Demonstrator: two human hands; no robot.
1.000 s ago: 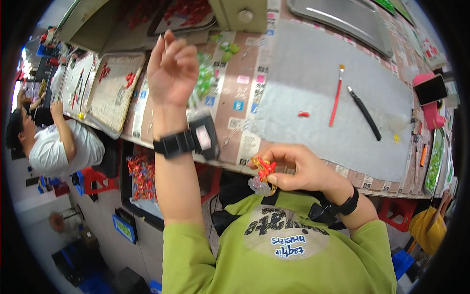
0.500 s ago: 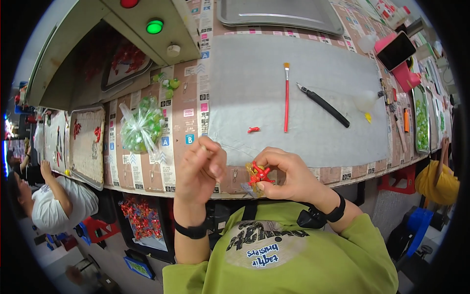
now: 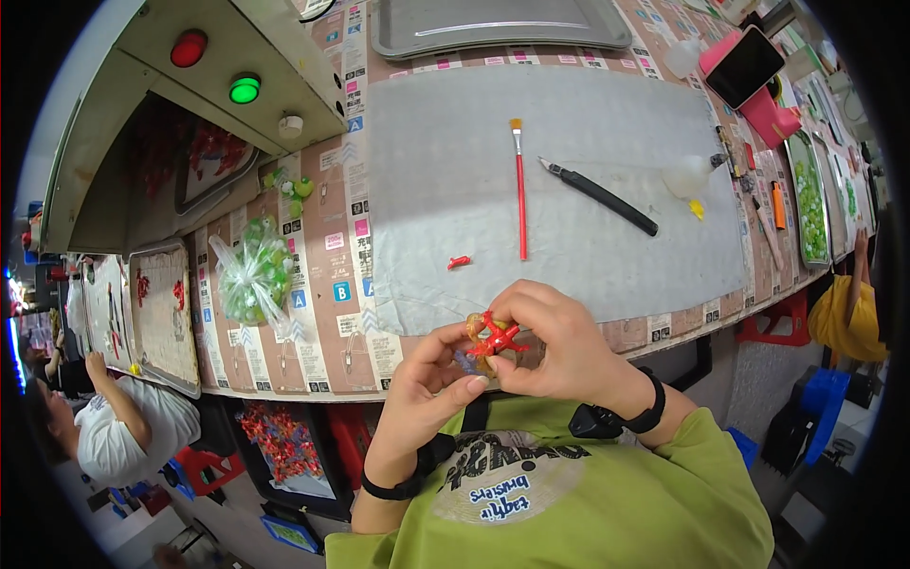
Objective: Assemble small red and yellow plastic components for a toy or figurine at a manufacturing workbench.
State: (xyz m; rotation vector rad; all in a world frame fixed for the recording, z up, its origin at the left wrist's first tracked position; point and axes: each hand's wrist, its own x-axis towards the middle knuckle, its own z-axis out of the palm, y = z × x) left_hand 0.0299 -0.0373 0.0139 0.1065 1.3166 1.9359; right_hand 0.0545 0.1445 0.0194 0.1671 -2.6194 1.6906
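Near the table's front edge, a small red plastic figure point(image 3: 497, 339) with gold and bluish-purple translucent parts is held between both hands. My right hand point(image 3: 561, 343) pinches its right side between thumb and fingers. On the other side, my left hand point(image 3: 427, 381) has its thumb and fingers closed on the bluish-purple and gold parts. Just beyond the hands, a small red piece point(image 3: 459, 262) lies on the grey mat point(image 3: 436, 171). Farther up the mat are a red-handled brush point(image 3: 521, 204) and a black-handled craft knife point(image 3: 607, 202).
A bag of green and clear pieces point(image 3: 254, 275) sits at left, below a metal cabinet point(image 3: 275, 71) with red and green lights. At the back lies a metal tray point(image 3: 502, 24); at right, a phone point(image 3: 746, 66) on a pink stand. Co-workers sit on both sides.
My left hand has moved right and down from above the table edge and now grips the figure together with my right hand. The view has shifted slightly.
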